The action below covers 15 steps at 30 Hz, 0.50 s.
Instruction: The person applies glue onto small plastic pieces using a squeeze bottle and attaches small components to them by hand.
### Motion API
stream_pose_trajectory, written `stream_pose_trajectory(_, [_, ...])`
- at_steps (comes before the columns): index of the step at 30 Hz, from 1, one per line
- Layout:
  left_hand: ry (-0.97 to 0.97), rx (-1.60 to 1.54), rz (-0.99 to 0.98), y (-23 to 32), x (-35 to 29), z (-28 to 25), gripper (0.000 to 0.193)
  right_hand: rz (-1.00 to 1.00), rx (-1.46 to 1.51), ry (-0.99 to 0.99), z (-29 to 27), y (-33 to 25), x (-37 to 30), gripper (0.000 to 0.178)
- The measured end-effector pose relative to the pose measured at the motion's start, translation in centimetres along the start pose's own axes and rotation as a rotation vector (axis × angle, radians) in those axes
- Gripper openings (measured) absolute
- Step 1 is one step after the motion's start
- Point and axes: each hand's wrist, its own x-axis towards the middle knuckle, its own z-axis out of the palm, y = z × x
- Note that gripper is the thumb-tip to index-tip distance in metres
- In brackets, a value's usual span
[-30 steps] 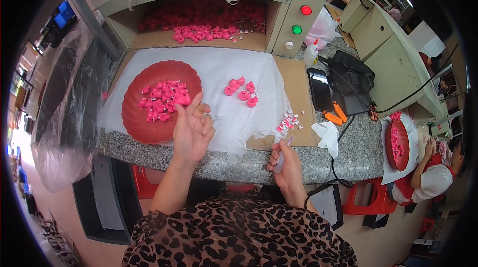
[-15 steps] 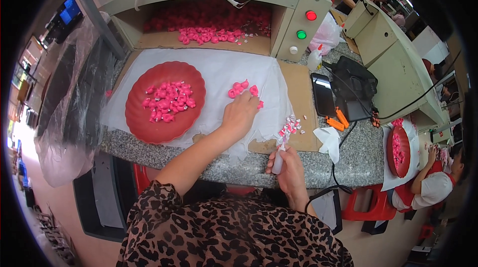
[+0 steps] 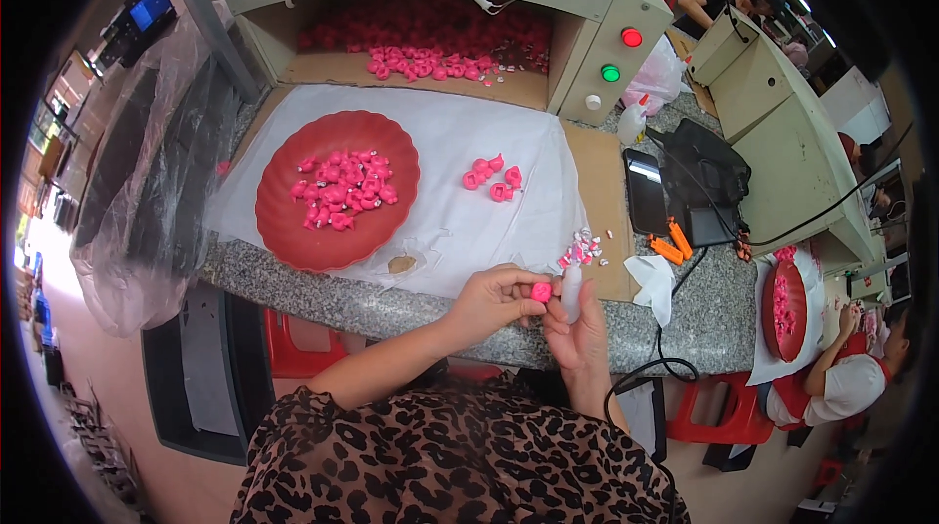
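Observation:
Between the thumb and fingers of my left hand point(image 3: 492, 303) is a small pink moulded piece point(image 3: 541, 292), held above the table's front edge. Close beside it, my right hand point(image 3: 579, 333) grips a small whitish squeeze bottle point(image 3: 571, 291) upright. A loose group of pink pieces point(image 3: 479, 171) lies on the white sheet point(image 3: 460, 231) beyond my hands. At left, a red scalloped plate point(image 3: 284, 229) carries a heap of similar pink pieces. Small pink and white bits point(image 3: 583, 248) are scattered just beyond the bottle.
A cream machine housing point(image 3: 577, 74) with lit buttons stands behind, its opening full of pink pieces point(image 3: 430, 65). At right lie a phone point(image 3: 645, 194), a black bag point(image 3: 699, 172), orange tools point(image 3: 667, 249) and a crumpled white tissue point(image 3: 652, 282). A co-worker point(image 3: 846, 377) sits far right.
My left hand has come back from the pink group with one piece, now next to the bottle. My right hand has raised the bottle slightly. The view has shifted a little.

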Motion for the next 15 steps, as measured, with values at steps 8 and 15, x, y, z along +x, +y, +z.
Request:
stream_pose_trajectory(8, [0.311,0.130,0.162,-1.2,1.0,-2.0,0.020,-0.230,-0.387,0.081,0.7,-0.5,0.1,0.021])
stream_pose_trajectory(15, [0.320,0.318,0.268,-2.4,1.0,-2.4,0.024,-0.560,-0.899,0.228,0.3,-0.1,-0.6,0.019])
